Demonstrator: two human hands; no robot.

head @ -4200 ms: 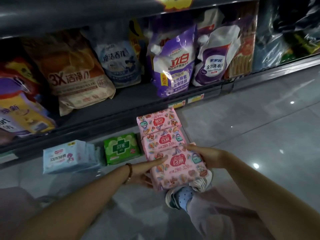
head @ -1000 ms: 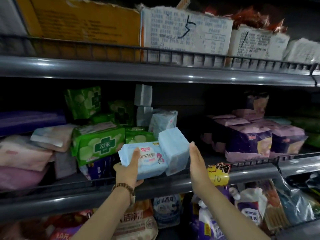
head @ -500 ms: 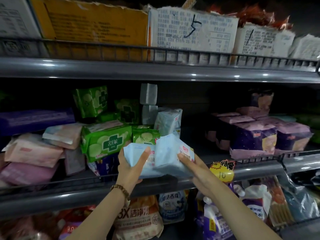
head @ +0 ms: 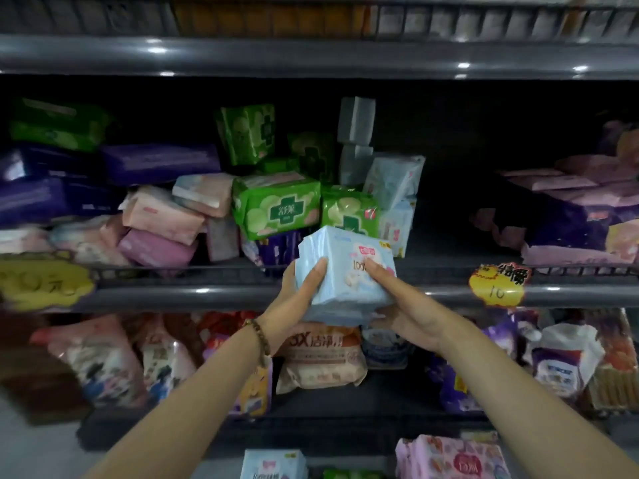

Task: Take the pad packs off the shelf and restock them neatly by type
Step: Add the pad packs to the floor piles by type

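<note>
At the front edge of the shelf (head: pixel 214 295), green packs (head: pixel 276 209) lie heaped loosely; the blue pad packs (head: pixel 345 288), gripped between left hand (head: pixel 297 297) and right hand (head: pixel 406 316), fingers curled round them, could slide apart or topple that heap.

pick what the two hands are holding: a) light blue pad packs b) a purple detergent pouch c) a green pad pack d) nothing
a: the left hand and the right hand both grip the light blue pad packs, fingers on their front.
</note>
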